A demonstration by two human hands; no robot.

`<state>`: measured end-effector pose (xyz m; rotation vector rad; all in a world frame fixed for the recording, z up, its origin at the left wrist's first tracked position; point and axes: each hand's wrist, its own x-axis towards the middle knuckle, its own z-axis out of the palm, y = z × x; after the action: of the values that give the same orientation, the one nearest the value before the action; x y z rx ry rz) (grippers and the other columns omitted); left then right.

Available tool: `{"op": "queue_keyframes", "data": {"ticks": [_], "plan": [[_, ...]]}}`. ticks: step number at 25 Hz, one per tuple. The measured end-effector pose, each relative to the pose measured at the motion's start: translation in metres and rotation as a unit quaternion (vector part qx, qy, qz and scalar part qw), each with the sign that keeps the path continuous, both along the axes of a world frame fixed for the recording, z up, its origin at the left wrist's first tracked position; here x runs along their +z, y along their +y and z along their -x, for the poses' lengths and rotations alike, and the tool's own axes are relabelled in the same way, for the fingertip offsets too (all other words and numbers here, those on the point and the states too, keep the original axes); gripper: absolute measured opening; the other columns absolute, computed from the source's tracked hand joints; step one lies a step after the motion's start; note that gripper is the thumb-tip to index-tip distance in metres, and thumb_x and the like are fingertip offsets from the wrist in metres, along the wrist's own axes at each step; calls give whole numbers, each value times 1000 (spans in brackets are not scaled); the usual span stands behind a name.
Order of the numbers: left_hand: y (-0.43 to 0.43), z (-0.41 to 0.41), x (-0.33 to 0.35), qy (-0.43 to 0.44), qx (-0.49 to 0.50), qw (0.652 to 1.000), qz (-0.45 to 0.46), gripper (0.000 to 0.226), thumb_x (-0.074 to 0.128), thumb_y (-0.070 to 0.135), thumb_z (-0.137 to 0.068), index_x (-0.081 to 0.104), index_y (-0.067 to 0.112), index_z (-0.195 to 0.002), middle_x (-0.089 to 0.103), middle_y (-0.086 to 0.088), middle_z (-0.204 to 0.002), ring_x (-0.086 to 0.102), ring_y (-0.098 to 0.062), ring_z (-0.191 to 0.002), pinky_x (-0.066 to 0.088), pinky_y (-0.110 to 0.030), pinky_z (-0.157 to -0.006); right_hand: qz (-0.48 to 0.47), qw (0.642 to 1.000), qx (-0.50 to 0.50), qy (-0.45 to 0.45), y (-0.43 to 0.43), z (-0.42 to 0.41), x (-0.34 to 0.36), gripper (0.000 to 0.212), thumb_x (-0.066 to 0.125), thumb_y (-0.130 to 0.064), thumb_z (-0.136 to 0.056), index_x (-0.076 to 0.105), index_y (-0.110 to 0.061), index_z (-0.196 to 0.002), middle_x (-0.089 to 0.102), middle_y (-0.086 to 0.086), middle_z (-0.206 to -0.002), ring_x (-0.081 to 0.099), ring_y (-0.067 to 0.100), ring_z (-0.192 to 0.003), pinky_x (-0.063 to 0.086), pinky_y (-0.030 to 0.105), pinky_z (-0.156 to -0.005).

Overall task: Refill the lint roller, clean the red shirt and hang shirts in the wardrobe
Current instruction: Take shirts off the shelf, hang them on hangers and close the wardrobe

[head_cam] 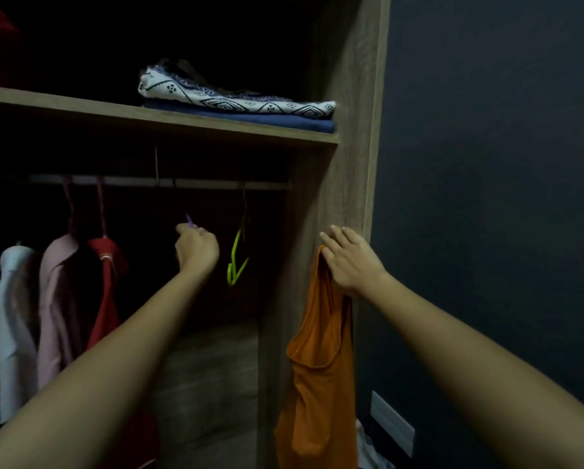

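1. left hand (pixel 197 247): the fingers are curled in. Their tips pinch a small purple plastic piece (pixel 189 220), which sticks up just above the knuckles. Too little of it shows to tell what it belongs to. The hand is inside the hanging bay, below the rail.
2. right hand (pixel 351 262): the fingers lie nearly straight and side by side, with the tips against the front edge of the side panel. The thumb is hidden. It holds a plain orange sleeveless shirt (pixel 317 350) by the shoulder, bunched under the palm. The rest hangs loose in front of the panel.
3. lime-green plastic hanger (pixel 238 258): bare and hooked on the rail, just to the right of the left hand and apart from it.
4. red shirt (pixel 106 282): on a hanger on the rail, left of the left arm. It touches a pale pink garment (pixel 58 299), and a white garment (pixel 13 316) hangs farther left.
5. grey metal rail (pixel 196 182): runs level under the shelf.
6. wood-grain shelf (pixel 148 116): at its right end, a folded white cloth with a dark geometric print (pixel 236 96) lies on a folded blue cloth (pixel 250 118).
7. wood-grain wardrobe side panel (pixel 348 147): upright between the hanging bay and a dark grey wall (pixel 487 164). A pale wall plate (pixel 392 423) sits low on that wall.
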<state>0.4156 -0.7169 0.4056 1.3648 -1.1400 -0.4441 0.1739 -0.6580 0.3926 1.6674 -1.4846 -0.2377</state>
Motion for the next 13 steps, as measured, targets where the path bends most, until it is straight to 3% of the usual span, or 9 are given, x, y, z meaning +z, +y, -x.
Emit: {"op": "queue_keyframes", "data": {"ticks": [2, 5, 9, 13], "plan": [[22, -16, -12, -25, -16, 1000, -3, 27, 34, 19, -97, 42, 4, -119, 53, -21, -121, 52, -28, -91, 38, -34, -71, -8, 1000, -10, 16, 1, -2, 0, 51, 18, -26, -98, 22, -7, -145, 14, 13, -157, 7, 35, -144, 3, 47, -116], [58, -56, -37, -125, -13, 992, 30, 22, 38, 22, -95, 50, 5, -101, 59, -21, -110, 55, -33, -94, 39, -33, -74, -29, 999, -21, 1, 6, -9, 0, 48, 20, -20, -98, 24, -7, -144, 24, 13, -154, 15, 30, -144, 0, 51, -115], [120, -126, -74, -185, -39, 981, 50, 30, 41, 36, -96, 48, 13, -78, 66, -7, -72, 63, -27, -77, 44, -33, -68, -84, 987, 7, -138, 11, -33, -9, 47, 35, -6, -92, 30, -4, -138, 37, 14, -142, 37, 28, -132, 12, 50, -115], [169, -205, -102, -72, -121, 990, 25, 28, 40, 28, -98, 47, 17, -73, 70, -8, -67, 64, -23, -59, 51, -32, -59, -118, 955, 65, -263, 20, -81, -23, 45, 46, -3, -87, 38, -4, -131, 42, 14, -133, 50, 35, -119, 40, 45, -100]]}}
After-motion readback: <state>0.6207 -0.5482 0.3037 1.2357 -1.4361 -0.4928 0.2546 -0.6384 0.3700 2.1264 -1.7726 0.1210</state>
